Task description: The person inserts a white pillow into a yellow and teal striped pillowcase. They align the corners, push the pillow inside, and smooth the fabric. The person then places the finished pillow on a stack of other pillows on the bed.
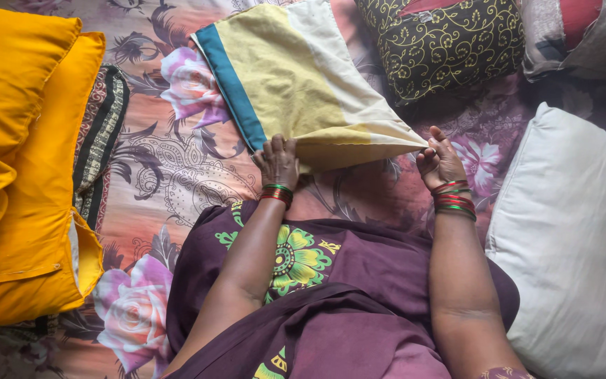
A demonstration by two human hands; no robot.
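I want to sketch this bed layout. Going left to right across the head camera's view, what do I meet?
Yellow pillows → striped dark cloth → left hand on the yellow, white and teal pillowcase → right hand pinching its corner → white pillow.

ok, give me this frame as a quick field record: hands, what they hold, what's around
left hand: grips near edge of the pillowcase
right hand: pinches its near right corner
pillowcase: cream and yellow, teal band on left side, lying flat on the floral bedsheet
left side: yellow pillows
right side: white pillow
top: dark patterned cushion
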